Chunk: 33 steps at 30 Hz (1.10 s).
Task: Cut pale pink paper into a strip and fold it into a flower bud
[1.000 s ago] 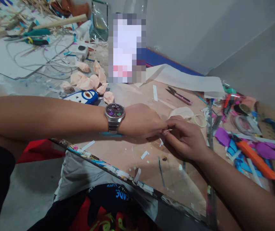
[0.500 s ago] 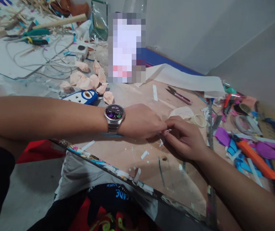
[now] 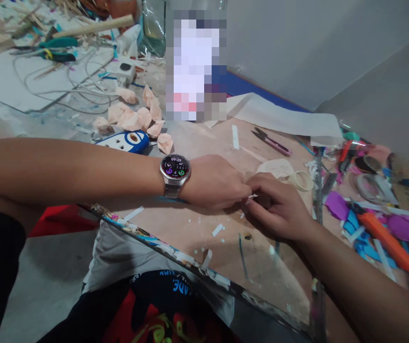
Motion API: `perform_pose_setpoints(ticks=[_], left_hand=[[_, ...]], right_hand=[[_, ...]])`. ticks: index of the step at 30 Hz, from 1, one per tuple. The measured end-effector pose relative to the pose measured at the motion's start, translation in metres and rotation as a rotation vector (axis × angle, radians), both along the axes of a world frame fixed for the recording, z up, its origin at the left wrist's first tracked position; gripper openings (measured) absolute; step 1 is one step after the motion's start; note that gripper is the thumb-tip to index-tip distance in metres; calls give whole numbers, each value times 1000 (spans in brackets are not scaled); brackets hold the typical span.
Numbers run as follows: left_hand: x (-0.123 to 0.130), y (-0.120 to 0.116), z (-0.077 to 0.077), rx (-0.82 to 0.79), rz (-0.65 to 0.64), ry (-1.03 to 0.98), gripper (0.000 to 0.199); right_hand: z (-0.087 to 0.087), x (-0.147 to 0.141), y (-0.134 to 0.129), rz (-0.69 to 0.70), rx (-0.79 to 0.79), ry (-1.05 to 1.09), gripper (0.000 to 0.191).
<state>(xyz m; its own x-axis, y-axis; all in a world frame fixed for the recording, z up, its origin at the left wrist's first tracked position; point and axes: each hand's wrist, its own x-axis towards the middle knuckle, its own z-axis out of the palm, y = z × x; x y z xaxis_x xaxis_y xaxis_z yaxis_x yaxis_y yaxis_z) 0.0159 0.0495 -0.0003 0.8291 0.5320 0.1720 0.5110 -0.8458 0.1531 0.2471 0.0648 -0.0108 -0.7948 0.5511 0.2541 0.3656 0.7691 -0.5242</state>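
Fingers [image 3: 267, 183] of the right hand [image 3: 288, 205], thumb and forefinger, are together on a tiny white sliver [image 3: 252, 196], and here comes the left hand [image 3: 213, 182], its tips right up against that pinch; whether those tips are clamped on anything I cannot tell, they're hidden from the camera. The sliver sits where the two hands meet, over the brown tabletop [image 3: 261, 276]. Delicate stuff! So little of it shows that a slack pinch could let it slip, and too hard a squeeze might crease it. Drop it and, ooh, it could get lost among lookalikes: a loose white strip [image 3: 219, 230] lies just below. The thread snips [image 3: 271, 141] lie beyond the hands, apart from them, so a stray nick looks unlikely.
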Motion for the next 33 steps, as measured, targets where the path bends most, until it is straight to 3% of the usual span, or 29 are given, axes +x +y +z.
perform_pose_setpoints(ticks=[27,33], left_hand=[[1,0,-5,-22,-17,-13,30],[0,-1,-6,-16,-12,-63,21]], right_hand=[[1,-3,1,24,-30,-42,2],[1,-4,2,11,-48,-40,3]])
